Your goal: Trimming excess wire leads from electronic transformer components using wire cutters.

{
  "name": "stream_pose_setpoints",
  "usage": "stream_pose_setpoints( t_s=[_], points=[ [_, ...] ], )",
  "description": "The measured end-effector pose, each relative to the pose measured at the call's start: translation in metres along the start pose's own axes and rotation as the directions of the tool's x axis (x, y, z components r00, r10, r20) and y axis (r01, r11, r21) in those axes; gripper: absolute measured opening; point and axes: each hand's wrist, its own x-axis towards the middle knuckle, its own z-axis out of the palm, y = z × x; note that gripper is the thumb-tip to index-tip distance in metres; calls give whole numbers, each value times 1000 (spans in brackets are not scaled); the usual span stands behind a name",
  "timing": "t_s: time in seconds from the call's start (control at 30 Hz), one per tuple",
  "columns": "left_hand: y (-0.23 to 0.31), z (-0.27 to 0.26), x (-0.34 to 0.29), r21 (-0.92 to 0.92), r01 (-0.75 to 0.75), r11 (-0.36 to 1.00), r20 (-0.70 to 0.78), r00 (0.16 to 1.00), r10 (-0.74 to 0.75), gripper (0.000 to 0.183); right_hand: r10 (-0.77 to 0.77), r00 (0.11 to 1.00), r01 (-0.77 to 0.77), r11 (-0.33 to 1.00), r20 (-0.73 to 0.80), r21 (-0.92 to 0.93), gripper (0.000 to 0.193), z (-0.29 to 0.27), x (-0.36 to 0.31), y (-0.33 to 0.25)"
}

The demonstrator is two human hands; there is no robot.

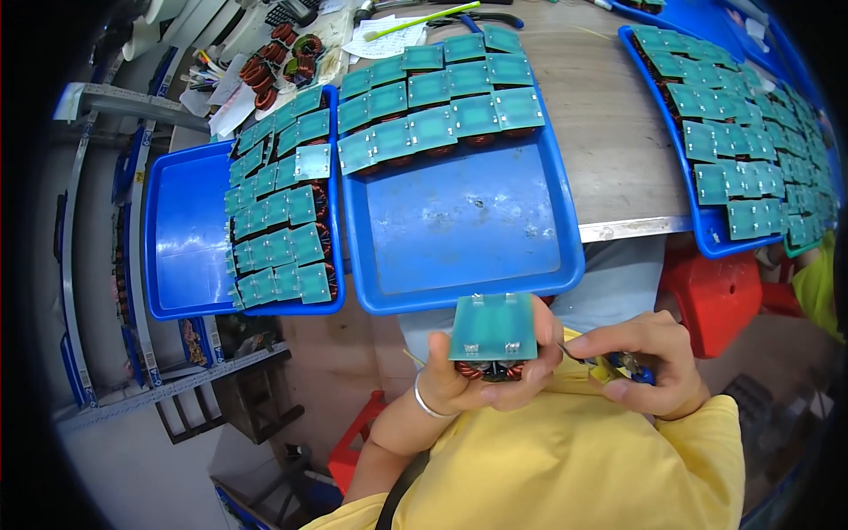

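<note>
My left hand (pixel 448 387) is closed around a green circuit board (pixel 493 325) in front of my chest. Red-brown wire coils (pixel 495 369) show under the board's near edge, and silvery solder spots dot its top. Just right of it, my right hand (pixel 658 358) grips a small pointed metal tool (pixel 609 364) with yellow and blue parts. The tool's thin tip comes close to the board's right side; whether they touch I cannot tell. Beyond my hands lies a blue tray (pixel 459 238), with rows of similar boards (pixel 433 88) filling its far half.
To the left, another blue tray (pixel 187 230) carries boards along its right side. A third tray (pixel 685 190) of boards stands at the right of the table (pixel 609 115). Loose coils (pixel 265 71), papers and pliers (pixel 490 18) lie at the back. A red stool (pixel 715 296) stands beyond my right hand.
</note>
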Motion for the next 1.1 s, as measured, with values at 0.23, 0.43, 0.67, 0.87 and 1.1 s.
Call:
stream_pose_setpoints(
  t_s=[0.23, 0.43, 0.67, 0.87, 1.1],
  points=[
    [6, 2, 2, -240, 154, 958, 290, 954, -80, 71, 27, 999, -28, 999, 18, 20, 35, -1, 1, -3],
    [16, 9, 9, -296, 288, 911, 328, 926, -187, 65, 26, 1000, -26, 998, -9, 52, 36, -4, 3, 5],
    [33, 8, -5, 182, -9, 983, 58, 998, -2, 78, 163, 983, -155, 983, -83, 94, 38, -8, -15, 14],
    [80, 19, -43, 744, -300, 597, -147, 797, 585, 76, 183, 954, -113, 953, -238, 280, 48, -13, -21, 36],
    [112, 11, -92, 940, -263, 218, -104, 387, 916, 47, 192, 922, -149, 977, -337, 151, 50, -28, 6, 50]
  ],
)
